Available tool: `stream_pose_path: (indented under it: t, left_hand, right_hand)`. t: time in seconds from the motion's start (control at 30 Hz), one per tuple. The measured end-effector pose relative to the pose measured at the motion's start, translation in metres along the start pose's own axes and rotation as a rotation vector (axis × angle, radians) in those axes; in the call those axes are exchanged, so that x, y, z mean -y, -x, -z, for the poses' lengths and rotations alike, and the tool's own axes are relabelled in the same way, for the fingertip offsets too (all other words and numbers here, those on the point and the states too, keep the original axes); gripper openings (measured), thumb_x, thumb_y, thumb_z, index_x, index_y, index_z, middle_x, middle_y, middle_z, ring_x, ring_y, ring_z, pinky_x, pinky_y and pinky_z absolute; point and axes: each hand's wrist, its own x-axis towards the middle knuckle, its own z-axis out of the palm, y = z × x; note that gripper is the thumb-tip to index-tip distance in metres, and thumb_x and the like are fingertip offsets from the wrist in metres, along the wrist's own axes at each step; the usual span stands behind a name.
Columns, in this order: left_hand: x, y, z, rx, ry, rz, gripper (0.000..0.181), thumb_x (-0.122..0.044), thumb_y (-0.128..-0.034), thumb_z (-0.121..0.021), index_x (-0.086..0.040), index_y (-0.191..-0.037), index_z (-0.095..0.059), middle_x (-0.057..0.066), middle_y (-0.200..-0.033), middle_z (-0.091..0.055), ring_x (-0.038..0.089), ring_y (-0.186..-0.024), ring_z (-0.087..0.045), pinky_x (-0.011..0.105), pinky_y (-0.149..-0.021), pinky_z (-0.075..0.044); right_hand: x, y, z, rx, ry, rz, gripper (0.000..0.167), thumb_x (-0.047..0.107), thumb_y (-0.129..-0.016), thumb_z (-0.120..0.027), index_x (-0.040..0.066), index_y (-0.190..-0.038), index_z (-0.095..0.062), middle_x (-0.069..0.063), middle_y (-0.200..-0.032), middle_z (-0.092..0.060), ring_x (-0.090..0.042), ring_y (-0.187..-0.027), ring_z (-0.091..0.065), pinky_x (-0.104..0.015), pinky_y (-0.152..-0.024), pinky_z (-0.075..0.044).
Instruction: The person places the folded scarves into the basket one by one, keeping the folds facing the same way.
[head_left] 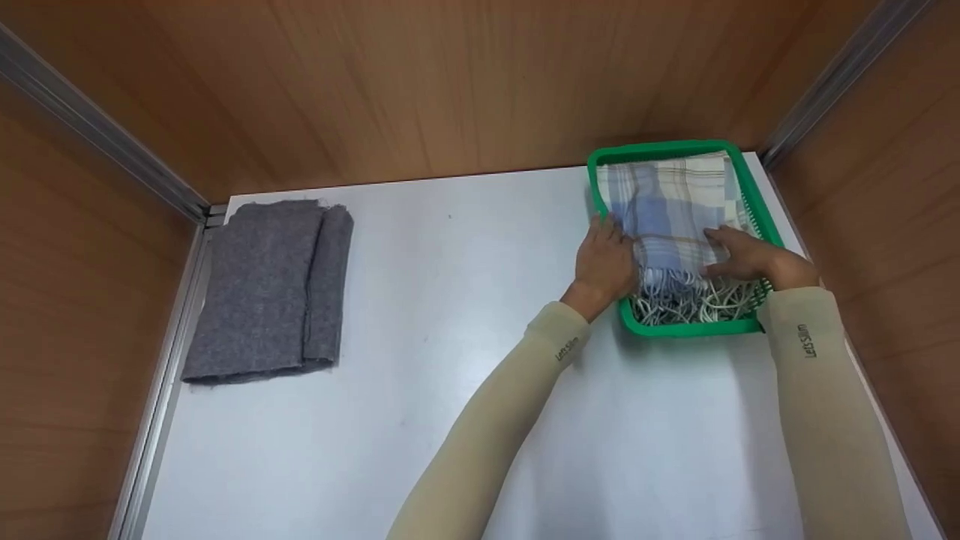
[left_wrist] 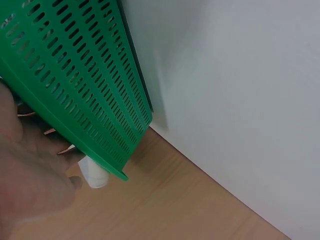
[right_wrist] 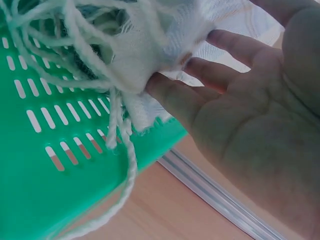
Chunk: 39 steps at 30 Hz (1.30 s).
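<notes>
A plaid scarf (head_left: 667, 206) in pale blue, white and tan lies folded inside a green plastic basket (head_left: 694, 328). Its knotted fringe (head_left: 675, 300) gathers at the near end. My left hand (head_left: 604, 262) reaches over the basket's left rim, fingers resting at the scarf's edge. In the left wrist view, the slotted basket wall (left_wrist: 80, 75) partly hides those fingers. On the right side, my right hand (head_left: 754, 259) touches the scarf with fingers spread. The right wrist view shows its fingertips (right_wrist: 160, 85) against the cloth, while one fringe strand (right_wrist: 131, 170) hangs over the basket.
A folded grey cloth (head_left: 259, 292) lies at the left of the white table (head_left: 450, 300). Wooden panels (head_left: 450, 82) stand behind and on both sides, joined by metal rails (head_left: 97, 112). The basket sits in the far right corner.
</notes>
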Motion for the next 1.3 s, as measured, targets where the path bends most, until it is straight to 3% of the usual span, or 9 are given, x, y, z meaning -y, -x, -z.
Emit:
stream_pose_path:
  t: [0.13,0.27,0.47,0.57,0.73,0.9,1.07,1.3]
  left_hand:
    - [0.008,0.000,-0.003,-0.010,0.057,0.034,0.055,-0.039,-0.1145,-0.027,-0.016,-0.157,-0.052,0.007,-0.174,-0.027,0.025,-0.164,-0.012,0.042,-0.132,-0.008]
    - [0.017,-0.001,-0.002,0.008,0.119,0.075,0.057,-0.049,-0.1125,-0.029,-0.025,-0.161,-0.047,0.009,-0.178,-0.014,0.026,-0.165,-0.004,0.042,-0.132,-0.004]
    - [0.024,0.000,0.003,0.057,0.007,0.071,0.061,-0.055,-0.1108,-0.027,-0.027,-0.165,-0.036,0.011,-0.176,-0.018,0.029,-0.164,-0.008,0.044,-0.132,-0.003]
    - [0.026,-0.001,0.003,0.070,-0.003,0.072,0.062,-0.056,-0.1103,-0.026,-0.027,-0.165,-0.032,0.009,-0.176,-0.018,0.028,-0.164,-0.006,0.043,-0.132,-0.001]
    - [0.028,0.005,-0.005,-0.008,0.143,0.051,0.055,-0.049,-0.1124,-0.028,-0.025,-0.161,-0.038,0.005,-0.176,-0.020,0.024,-0.164,-0.009,0.041,-0.132,-0.002]
    - [0.032,0.023,-0.018,-0.073,0.293,-0.005,0.056,-0.047,-0.1157,-0.026,-0.022,-0.165,-0.034,0.003,-0.178,-0.015,0.024,-0.164,-0.012,0.042,-0.132,-0.007]
    - [0.058,0.046,-0.029,-0.121,0.418,0.025,0.059,-0.046,-0.1157,-0.028,-0.020,-0.168,-0.028,0.003,-0.178,-0.012,0.025,-0.164,-0.013,0.042,-0.132,-0.008]
    - [0.116,0.084,-0.044,-0.209,0.580,0.188,0.058,-0.041,-0.1144,-0.034,-0.015,-0.166,-0.032,0.007,-0.177,-0.018,0.029,-0.163,-0.015,0.045,-0.132,-0.007]
  right_hand:
    - [0.005,-0.005,-0.001,0.004,-0.007,0.000,0.088,0.022,-0.104,-0.068,-0.020,-0.159,-0.013,-0.049,-0.162,-0.004,-0.066,-0.150,-0.003,-0.074,-0.120,-0.012]
    - [0.011,-0.009,-0.001,0.018,-0.007,-0.019,0.091,0.021,-0.102,-0.071,-0.017,-0.161,-0.012,-0.046,-0.164,-0.002,-0.064,-0.152,-0.001,-0.075,-0.120,-0.011]
    - [0.021,-0.013,-0.001,0.046,-0.014,-0.035,0.094,0.022,-0.102,-0.070,-0.012,-0.163,-0.009,-0.044,-0.165,0.002,-0.064,-0.152,0.002,-0.076,-0.119,-0.010]
    - [0.021,-0.015,0.000,0.050,-0.012,-0.019,0.093,0.023,-0.103,-0.070,-0.012,-0.164,-0.008,-0.045,-0.165,0.003,-0.064,-0.152,0.002,-0.077,-0.118,-0.012]
    - [0.015,-0.011,-0.001,-0.018,-0.001,0.041,0.085,0.017,-0.103,-0.068,-0.019,-0.159,-0.015,-0.048,-0.162,-0.007,-0.066,-0.150,-0.007,-0.077,-0.118,-0.015]
    - [0.010,0.004,-0.005,-0.144,-0.026,0.051,0.076,0.011,-0.104,-0.065,-0.022,-0.156,-0.020,-0.049,-0.156,-0.023,-0.066,-0.143,-0.027,-0.075,-0.114,-0.028]
    - [0.018,0.019,-0.008,-0.238,-0.071,0.042,0.075,0.011,-0.105,-0.063,-0.019,-0.159,-0.019,-0.047,-0.159,-0.022,-0.065,-0.143,-0.028,-0.077,-0.113,-0.029]
    - [0.048,0.026,-0.015,-0.353,-0.070,0.158,0.072,0.012,-0.104,-0.067,-0.015,-0.158,-0.028,-0.044,-0.160,-0.026,-0.063,-0.147,-0.025,-0.078,-0.113,-0.026]
